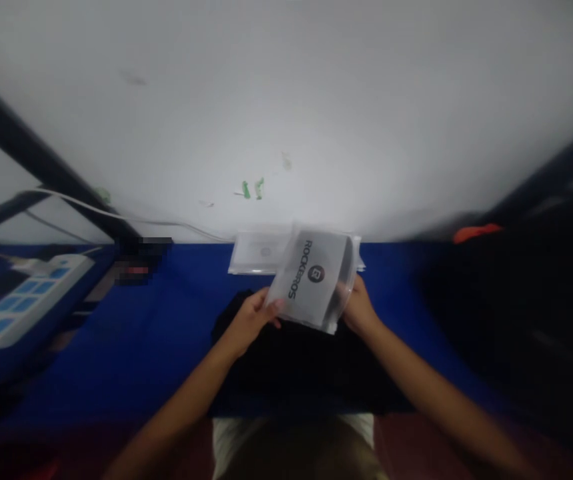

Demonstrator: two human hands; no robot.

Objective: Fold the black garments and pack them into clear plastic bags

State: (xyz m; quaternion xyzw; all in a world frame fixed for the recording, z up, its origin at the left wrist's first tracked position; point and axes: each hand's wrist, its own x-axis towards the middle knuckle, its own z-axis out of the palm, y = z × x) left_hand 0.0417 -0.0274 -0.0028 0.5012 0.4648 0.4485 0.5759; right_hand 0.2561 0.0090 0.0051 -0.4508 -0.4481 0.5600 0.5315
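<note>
The left hand point(259, 313) grips the bag point(311, 277) at its 8 o'clock corner, fingers closed, the bag spreading towards 2 o'clock above the table point(191, 287). Its lettering runs from 1 to 7 o'clock. The right hand point(359, 305), equally near, meets the clear 4 o'clock edge; whether its fingers pinch or reach inside cannot be told.

A flat, deep-blue tabletop point(181, 320) is carrying several things. At its far edge, flat translucent plastic packets point(249, 253) are lying; nearer, a soft-looking black heap point(306, 373) is spreading across the middle. On the left, a long white power strip with blue sockets point(26, 293) is resting slantwise, and a small, blurred dark object point(139, 260) is sitting beyond it.
</note>
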